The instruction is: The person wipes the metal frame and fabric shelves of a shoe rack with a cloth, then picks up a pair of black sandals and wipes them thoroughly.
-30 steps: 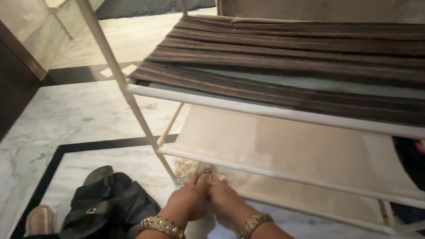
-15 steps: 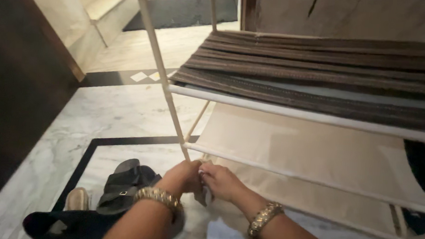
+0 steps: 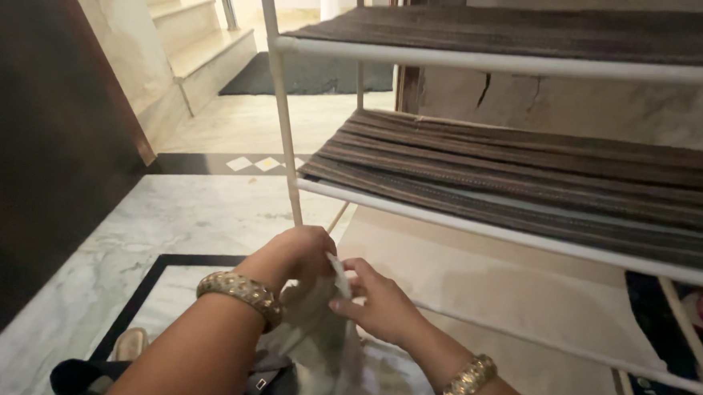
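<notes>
Both of my hands hold a pale, crumpled cloth [image 3: 324,340] in front of a white-framed shoe rack [image 3: 478,228]. My left hand [image 3: 296,255] grips the cloth's top from the left. My right hand [image 3: 374,303] pinches its upper edge from the right. The cloth hangs down between my forearms. Each wrist wears a gold bangle. The rack's shelves are fabric: brown striped ones [image 3: 545,179] above and a plain beige one [image 3: 507,294] just behind my hands.
Dark sandals [image 3: 270,381] and a tan shoe [image 3: 127,342] lie on the marble floor [image 3: 125,226] under my left arm. A dark wooden panel [image 3: 41,149] stands at the left. Steps [image 3: 199,45] and a dark mat [image 3: 310,75] lie beyond.
My hands rose from the rack's bottom rail near the floor, lifting the cloth up with them. The view tilted upward, bringing a higher shelf into sight.
</notes>
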